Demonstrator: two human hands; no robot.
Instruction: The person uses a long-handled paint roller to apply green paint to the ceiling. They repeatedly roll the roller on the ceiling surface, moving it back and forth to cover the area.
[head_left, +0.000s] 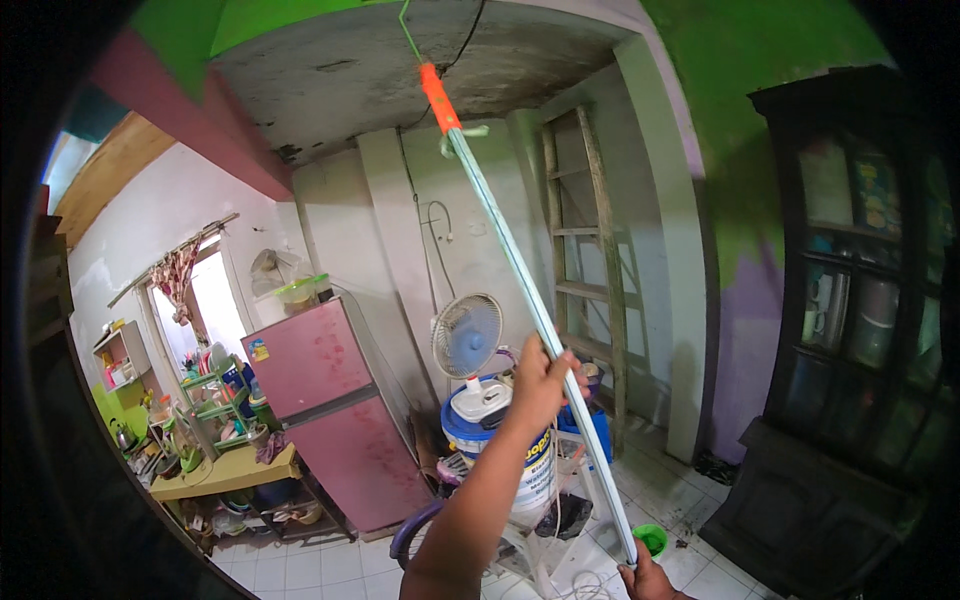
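A long pale pole (508, 235) slants up across the view from lower right to upper middle. Partway along its lower half, my left hand (548, 378) is closed around it. Down at the bottom end, my right hand (648, 580) grips the same pole, partly cut off by the lower edge. An orange handle (438, 98) is fixed to the top of the pole, with a pale strip of material tied at the joint. From that handle a thin bent green rod (409, 30) runs up out of view, so whatever it carries is hidden.
Ahead stand a white fan (467, 337), a large paint bucket (533, 480) and a leaning wooden ladder (600, 235). A pink refrigerator (320, 365) and a cluttered table (225, 472) are left. A dark cabinet (850, 400) stands right. A cable (470, 35) hangs near the handle.
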